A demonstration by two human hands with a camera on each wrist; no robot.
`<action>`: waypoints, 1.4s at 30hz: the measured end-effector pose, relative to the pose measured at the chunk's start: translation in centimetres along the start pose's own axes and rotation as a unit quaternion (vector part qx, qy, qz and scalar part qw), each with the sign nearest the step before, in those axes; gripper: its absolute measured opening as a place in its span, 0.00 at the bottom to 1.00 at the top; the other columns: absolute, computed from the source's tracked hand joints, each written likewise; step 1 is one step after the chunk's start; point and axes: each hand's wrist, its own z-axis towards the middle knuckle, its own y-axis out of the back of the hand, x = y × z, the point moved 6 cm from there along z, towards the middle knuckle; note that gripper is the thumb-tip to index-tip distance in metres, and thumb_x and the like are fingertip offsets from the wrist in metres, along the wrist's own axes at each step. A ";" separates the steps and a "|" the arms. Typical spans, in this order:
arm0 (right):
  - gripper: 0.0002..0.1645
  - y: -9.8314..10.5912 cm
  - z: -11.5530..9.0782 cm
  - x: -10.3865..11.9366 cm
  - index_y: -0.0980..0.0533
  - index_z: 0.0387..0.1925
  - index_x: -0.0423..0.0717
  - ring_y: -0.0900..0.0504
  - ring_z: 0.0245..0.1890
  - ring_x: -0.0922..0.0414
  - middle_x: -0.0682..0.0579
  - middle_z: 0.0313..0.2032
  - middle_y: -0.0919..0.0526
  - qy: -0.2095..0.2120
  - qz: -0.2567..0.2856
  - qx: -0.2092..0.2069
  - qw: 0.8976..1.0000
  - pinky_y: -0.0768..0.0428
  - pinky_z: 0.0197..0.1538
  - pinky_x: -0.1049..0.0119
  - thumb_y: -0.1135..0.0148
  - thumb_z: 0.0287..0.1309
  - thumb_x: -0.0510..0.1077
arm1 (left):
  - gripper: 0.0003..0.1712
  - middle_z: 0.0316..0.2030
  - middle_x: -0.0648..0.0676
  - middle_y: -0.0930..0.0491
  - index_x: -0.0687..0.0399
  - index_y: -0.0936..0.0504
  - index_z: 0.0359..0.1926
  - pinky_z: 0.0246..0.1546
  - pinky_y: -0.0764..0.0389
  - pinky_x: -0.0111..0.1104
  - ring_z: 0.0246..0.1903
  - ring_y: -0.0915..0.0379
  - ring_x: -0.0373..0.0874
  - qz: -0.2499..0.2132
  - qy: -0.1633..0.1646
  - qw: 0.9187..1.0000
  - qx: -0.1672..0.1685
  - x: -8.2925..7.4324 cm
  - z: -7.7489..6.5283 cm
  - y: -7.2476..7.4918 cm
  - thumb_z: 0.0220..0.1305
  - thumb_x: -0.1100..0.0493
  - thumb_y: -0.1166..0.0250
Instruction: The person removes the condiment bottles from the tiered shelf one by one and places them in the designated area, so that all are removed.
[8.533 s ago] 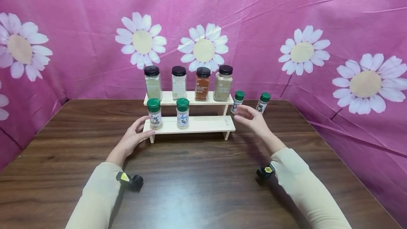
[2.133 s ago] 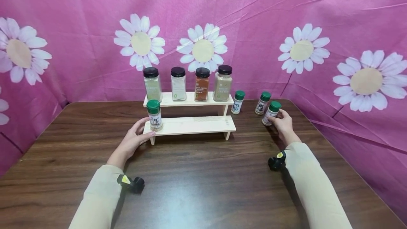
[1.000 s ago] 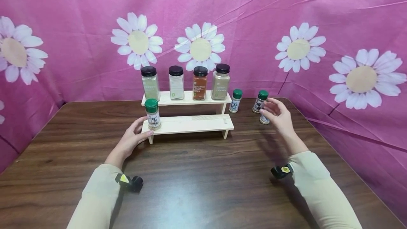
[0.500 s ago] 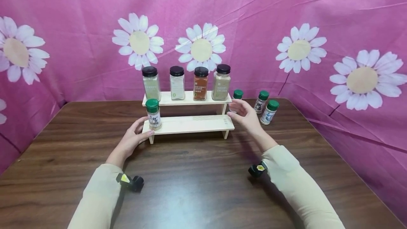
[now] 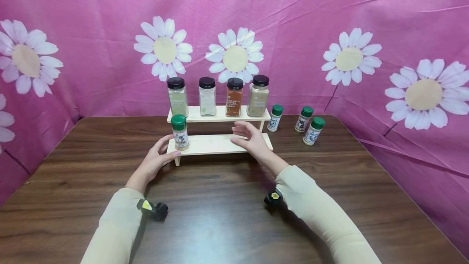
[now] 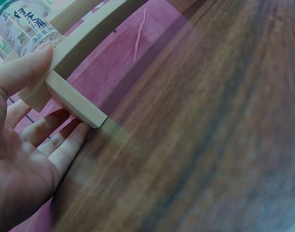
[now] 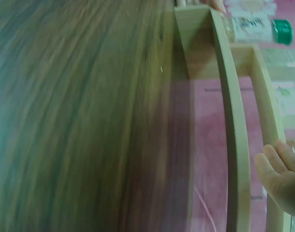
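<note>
A two-step wooden spice rack [image 5: 216, 145] stands on the table. At its left end my left hand [image 5: 154, 160] holds the lower step; in the left wrist view the thumb [image 6: 34, 65] lies on the step's edge and the fingers reach beside the leg. One green-capped spice jar [image 5: 180, 133] stands upright on that step, close to the left thumb. My right hand [image 5: 253, 141] is over the right part of the lower step, holding nothing, its fingers loosely bent. The right wrist view shows its spread fingers [image 7: 278, 159] near the rack, with some blur.
Several black-capped jars, including a red pepper jar [image 5: 233, 97], line the upper step. Right of the rack, three green-capped jars stand on the table: one close by [image 5: 275, 118], another farther right [image 5: 303, 119] and the third in front of it [image 5: 313, 131]. A pink flowered cloth [image 5: 293, 52] hangs behind.
A green-capped jar from the lower step now stands on the table at right; my right hand released it. That hand then swept left over the step. My left hand stays put.
</note>
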 end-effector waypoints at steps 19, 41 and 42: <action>0.30 -8.8 1.9 -0.2 0.36 0.52 0.33 0.33 0.49 0.42 0.35 0.47 0.31 -0.028 -0.030 0.059 0.997 0.33 0.51 0.58 0.39 0.44 0.30 | 0.38 0.56 0.67 0.43 0.58 0.49 0.62 0.41 0.30 0.27 0.39 0.33 0.36 -0.005 0.002 1.000 -0.001 0.1 0.2 0.0 0.53 0.64 0.39; 0.25 -12.7 3.4 1.0 0.34 0.48 0.32 0.27 0.43 0.50 0.40 0.42 0.26 -0.023 -0.032 0.047 0.998 0.30 0.47 0.65 0.38 0.45 0.31 | 0.36 0.50 0.58 0.34 0.57 0.46 0.61 0.40 0.29 0.29 0.38 0.31 0.37 -0.021 -0.010 1.000 0.001 0.1 0.0 0.1 0.53 0.65 0.40; 0.25 -12.7 3.7 0.5 0.33 0.48 0.33 0.26 0.42 0.52 0.41 0.41 0.25 -0.026 -0.037 0.045 0.998 0.29 0.46 0.67 0.38 0.44 0.32 | 0.36 0.49 0.58 0.34 0.57 0.46 0.61 0.40 0.29 0.29 0.38 0.31 0.37 -0.021 -0.010 1.000 0.001 0.1 0.0 0.1 0.53 0.65 0.40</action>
